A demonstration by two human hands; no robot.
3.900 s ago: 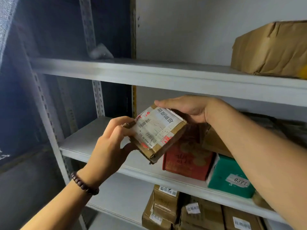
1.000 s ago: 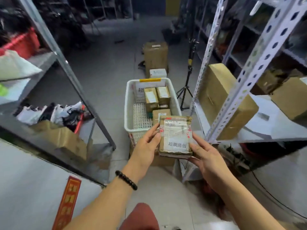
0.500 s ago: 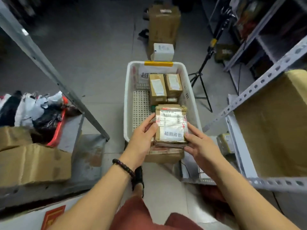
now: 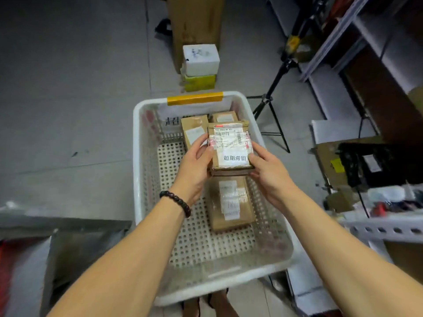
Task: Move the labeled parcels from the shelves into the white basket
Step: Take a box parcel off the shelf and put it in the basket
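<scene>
**Over the white basket (image 4: 138, 170): labeled parcel (image 4: 231, 145) held two-handed**

Parcel sits label-up above the basket interior. Left hand (image 4: 194, 170) and right hand (image 4: 270, 177) each grip a side edge, fingers curled round it. Three other parcels (image 4: 231, 202) lie inside, one directly beneath.

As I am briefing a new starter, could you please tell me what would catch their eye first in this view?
First comes the labelled parcel at centre, held between the left hand and right hand above the white basket. Just below it, a brown parcel lies on the basket's perforated floor. Beyond the basket, a white foam box sits on a yellow box.
</scene>
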